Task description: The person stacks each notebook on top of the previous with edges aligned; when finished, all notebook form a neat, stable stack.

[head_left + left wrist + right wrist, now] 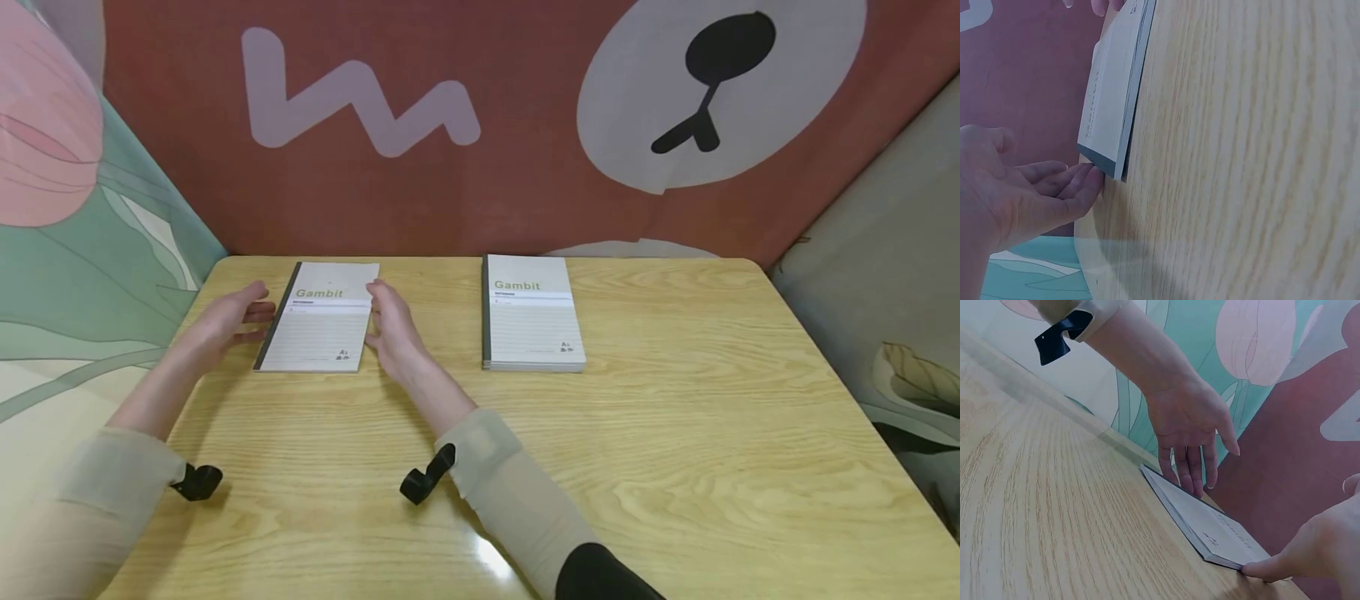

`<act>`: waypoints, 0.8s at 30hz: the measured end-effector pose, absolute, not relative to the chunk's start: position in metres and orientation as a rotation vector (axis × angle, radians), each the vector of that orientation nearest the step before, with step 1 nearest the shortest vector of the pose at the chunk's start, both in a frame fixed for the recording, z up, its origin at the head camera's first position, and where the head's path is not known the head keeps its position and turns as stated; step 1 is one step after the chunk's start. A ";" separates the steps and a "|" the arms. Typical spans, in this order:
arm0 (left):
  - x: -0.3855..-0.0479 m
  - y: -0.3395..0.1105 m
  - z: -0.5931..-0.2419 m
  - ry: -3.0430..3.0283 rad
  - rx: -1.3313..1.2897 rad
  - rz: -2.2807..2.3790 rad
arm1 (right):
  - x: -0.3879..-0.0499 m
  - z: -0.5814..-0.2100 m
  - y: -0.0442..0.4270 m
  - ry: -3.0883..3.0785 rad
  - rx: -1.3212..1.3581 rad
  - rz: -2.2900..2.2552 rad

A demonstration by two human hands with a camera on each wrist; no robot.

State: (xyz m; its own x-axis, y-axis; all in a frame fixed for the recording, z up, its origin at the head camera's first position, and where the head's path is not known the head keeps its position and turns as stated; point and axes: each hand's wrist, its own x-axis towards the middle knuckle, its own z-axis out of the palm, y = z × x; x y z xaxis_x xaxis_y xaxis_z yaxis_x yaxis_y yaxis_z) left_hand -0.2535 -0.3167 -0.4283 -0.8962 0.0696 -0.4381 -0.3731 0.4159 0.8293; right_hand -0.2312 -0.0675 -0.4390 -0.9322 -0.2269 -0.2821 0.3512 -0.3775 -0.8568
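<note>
A pale notebook (pixel 318 333) marked "Gambit", with a dark spine strip along its left side, lies flat on the left of the table. Beside that spine is my left hand (pixel 225 321), its fingers loosely extended; in the left wrist view the left hand's fingertips (pixel 1094 178) are close to the spine corner, and whether they touch it I cannot tell. My right hand (pixel 397 333) stands at the notebook's opposite edge, fingers fairly straight. In the right wrist view a right fingertip (pixel 1257 569) meets the notebook's corner (pixel 1222 553). Neither hand grips it.
A thicker stack of matching notebooks (pixel 532 329) lies to the right, near the table's back edge. The wood-grain table (pixel 712 433) runs up to a reddish printed backdrop (pixel 525 192). Black camera mounts (pixel 427 477) jut from both wrists.
</note>
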 end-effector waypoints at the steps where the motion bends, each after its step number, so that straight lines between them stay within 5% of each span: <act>1: -0.253 -0.317 -0.428 2.275 -0.258 1.477 | -0.231 -0.439 -0.067 1.501 0.173 -2.340; 12: -0.253 -0.317 -0.431 2.302 -0.323 1.403 | -0.233 -0.442 -0.063 1.483 0.392 -2.283; 24: -0.237 -0.301 -0.432 2.341 -0.100 1.408 | -0.228 -0.450 -0.038 1.612 0.246 -2.193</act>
State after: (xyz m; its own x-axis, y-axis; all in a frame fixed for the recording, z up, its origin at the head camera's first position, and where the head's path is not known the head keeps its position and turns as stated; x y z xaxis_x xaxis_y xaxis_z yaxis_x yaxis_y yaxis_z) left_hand -0.2369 -0.3006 -0.4324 -0.9152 0.1442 -0.3763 -0.2648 0.4888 0.8312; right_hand -0.2282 -0.0382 -0.4497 -0.9019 -0.2176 -0.3731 0.4210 -0.2502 -0.8719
